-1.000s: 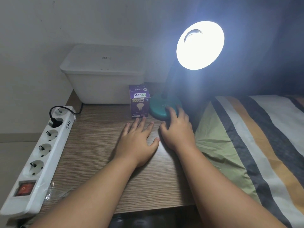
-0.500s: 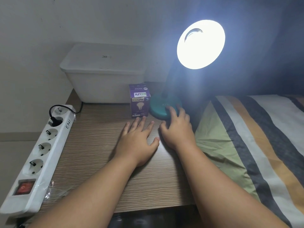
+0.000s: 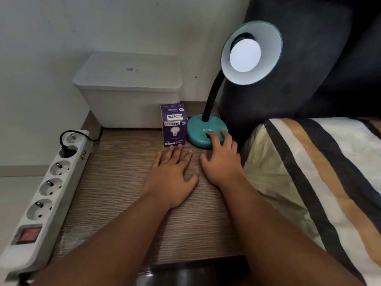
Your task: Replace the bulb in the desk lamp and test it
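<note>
Bulb point(image 3: 245, 55) seated in lamp point(image 3: 250, 52), dark now. R hand point(image 3: 221, 159) fingers on base switch at 12; L hand point(image 3: 172, 171) flat, spread, empty. I'd call the test near done.

2 bare forearms, left hand point(image 3: 172, 174) and right hand point(image 3: 221, 159) ungloved.

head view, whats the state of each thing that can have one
bulb: in the lamp's socket, unlit
power strip: one plug in, red switch
bulb box: upright, closed
storage bin: lid on
left hand: flat on table, empty
right hand: fingers on lamp base
</note>
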